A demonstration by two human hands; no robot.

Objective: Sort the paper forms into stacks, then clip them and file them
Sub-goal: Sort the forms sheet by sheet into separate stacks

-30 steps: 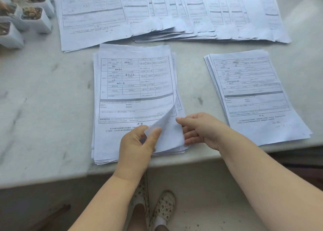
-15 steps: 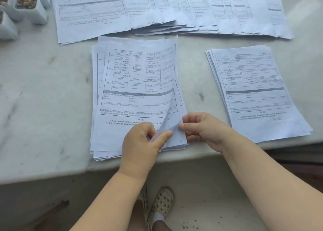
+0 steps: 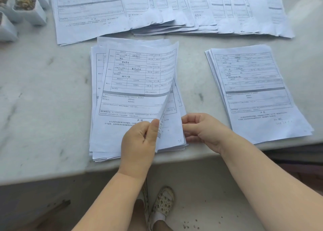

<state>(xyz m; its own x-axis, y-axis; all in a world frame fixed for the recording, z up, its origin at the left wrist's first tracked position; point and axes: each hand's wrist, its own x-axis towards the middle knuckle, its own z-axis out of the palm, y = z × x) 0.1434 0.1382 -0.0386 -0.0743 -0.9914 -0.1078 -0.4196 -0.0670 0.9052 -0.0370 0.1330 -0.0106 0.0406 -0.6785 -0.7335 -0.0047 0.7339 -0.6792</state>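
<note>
- Head view, the only one I have: paper forms lie across a pale marble table [image 3: 43, 94], and I look down over both bare arms.
- My left hand [image 3: 139, 141] pinches the lower right corner of the top sheet [image 3: 136, 84] between thumb and curled fingers; that corner is peeled up and curls over toward the left.
- This sheet belongs to the middle stack [image 3: 108, 148], which sits at the table's near edge, its pages a bit uneven.
- My right hand [image 3: 204, 131] rests at the stack's right edge with fingers curled, fingertips touching the lower pages; I cannot tell whether it truly grips them.
- Right stack [image 3: 253, 91] lies well apart, squared and untouched.
- Fanned row of forms [image 3: 174, 8] overlaps along the far side.
- White plant pots [image 3: 29, 10] stand at the far left corner.
- Patterned shoes [image 3: 162, 204] show on the floor below.
</note>
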